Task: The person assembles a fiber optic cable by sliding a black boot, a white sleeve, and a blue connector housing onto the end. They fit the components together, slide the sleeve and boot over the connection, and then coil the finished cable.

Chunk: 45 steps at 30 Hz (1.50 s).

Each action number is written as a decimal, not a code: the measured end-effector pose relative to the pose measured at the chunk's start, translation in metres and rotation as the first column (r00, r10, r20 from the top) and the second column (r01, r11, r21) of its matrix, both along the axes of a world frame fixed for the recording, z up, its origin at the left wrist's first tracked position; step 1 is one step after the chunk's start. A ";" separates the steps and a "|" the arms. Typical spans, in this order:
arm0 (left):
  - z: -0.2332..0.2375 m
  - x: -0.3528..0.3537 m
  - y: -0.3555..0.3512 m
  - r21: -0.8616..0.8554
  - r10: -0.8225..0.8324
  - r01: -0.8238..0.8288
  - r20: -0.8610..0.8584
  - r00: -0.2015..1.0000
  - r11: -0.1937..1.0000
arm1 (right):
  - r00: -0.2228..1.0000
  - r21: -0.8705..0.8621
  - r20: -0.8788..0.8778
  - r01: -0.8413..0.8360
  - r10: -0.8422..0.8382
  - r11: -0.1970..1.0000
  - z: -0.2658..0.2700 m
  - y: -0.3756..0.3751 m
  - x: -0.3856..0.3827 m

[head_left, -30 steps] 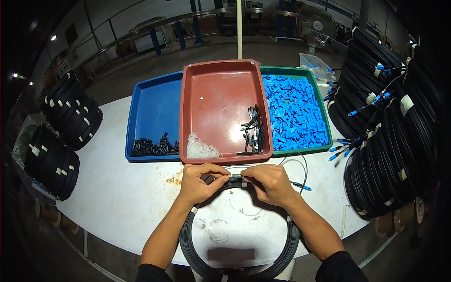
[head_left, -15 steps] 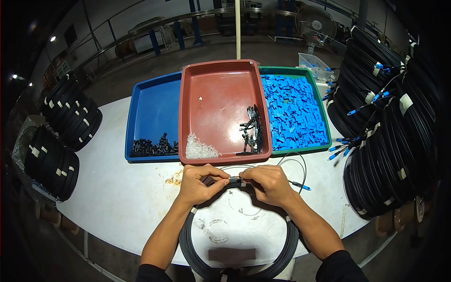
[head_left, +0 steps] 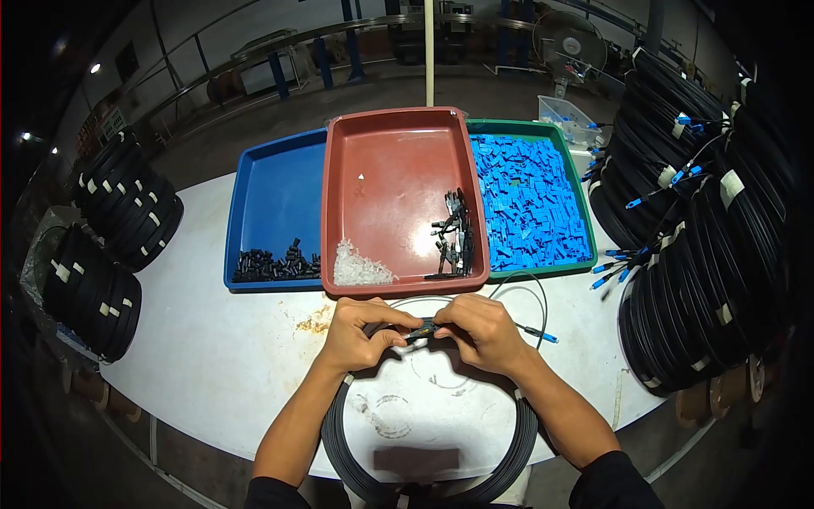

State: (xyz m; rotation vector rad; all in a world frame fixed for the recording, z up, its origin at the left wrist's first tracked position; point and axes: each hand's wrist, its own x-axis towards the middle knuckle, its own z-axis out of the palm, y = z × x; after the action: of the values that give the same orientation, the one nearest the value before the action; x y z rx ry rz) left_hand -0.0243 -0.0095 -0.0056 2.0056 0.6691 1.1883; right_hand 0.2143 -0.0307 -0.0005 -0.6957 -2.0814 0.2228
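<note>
My left hand (head_left: 365, 335) and my right hand (head_left: 485, 331) meet at the far side of a black cable coil (head_left: 336, 428). Both pinch a small dark connector (head_left: 421, 333) at a cable end, one at each side. Fingertips partly hide it, so its details are hard to make out. A loose cable end with a blue connector (head_left: 549, 338) lies on the table, to the right of my right hand. Behind my hands stands a red tray (head_left: 398, 187) with small clear pieces (head_left: 360, 267) and black connector parts (head_left: 456, 237).
A blue tray (head_left: 280, 195) with short black sleeves (head_left: 275, 263) stands on the left. On the right, a green tray (head_left: 585, 204) holds many blue connector housings (head_left: 530, 204). Cable coils are stacked at the left edge (head_left: 93, 293) and tower at the right (head_left: 704, 280).
The connector between my hands has tilted, and its left end now sits lower. My left fingers have spread a little around it, while both hands stay in nearly the same place.
</note>
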 end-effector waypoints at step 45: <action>0.004 -0.002 -0.003 -0.099 0.099 -0.098 0.007 0.995 0.990 | 0.970 0.096 -0.019 0.245 -0.244 0.965 0.001 0.007 0.018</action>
State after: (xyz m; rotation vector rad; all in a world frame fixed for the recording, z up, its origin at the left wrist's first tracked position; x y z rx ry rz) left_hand -0.0263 -0.0121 -0.0020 1.9013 0.8129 1.1998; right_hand 0.2318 -0.0238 0.0000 -0.8811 -1.9631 -0.0158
